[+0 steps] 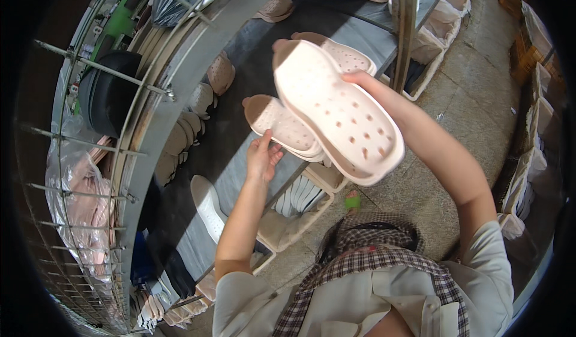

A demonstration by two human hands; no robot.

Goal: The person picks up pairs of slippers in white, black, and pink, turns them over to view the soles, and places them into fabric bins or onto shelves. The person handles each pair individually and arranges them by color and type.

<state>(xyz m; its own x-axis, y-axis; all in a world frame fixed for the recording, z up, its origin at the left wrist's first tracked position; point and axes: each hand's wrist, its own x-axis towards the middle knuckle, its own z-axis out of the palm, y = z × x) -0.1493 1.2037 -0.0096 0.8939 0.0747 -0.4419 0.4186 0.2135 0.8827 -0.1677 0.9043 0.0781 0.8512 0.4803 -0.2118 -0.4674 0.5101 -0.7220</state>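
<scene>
Your right hand point(360, 78) clamps the edge of a pale pink, smooth foam sole point(339, 112) dotted with small holes, raised above the grey workbench point(240, 151); your left hand point(263, 157), fingers loosely spread, touches a second perforated pink foam sole point(282, 126) lying flat on that bench; a white slipper point(208, 208) lies nearby.

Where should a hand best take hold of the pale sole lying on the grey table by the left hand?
Grip the pale sole at its near, wide end, coming from the table's edge. That end overhangs the grey table beside the left hand, so fingers can likely pinch it top and bottom; the rest lies flat.
</scene>
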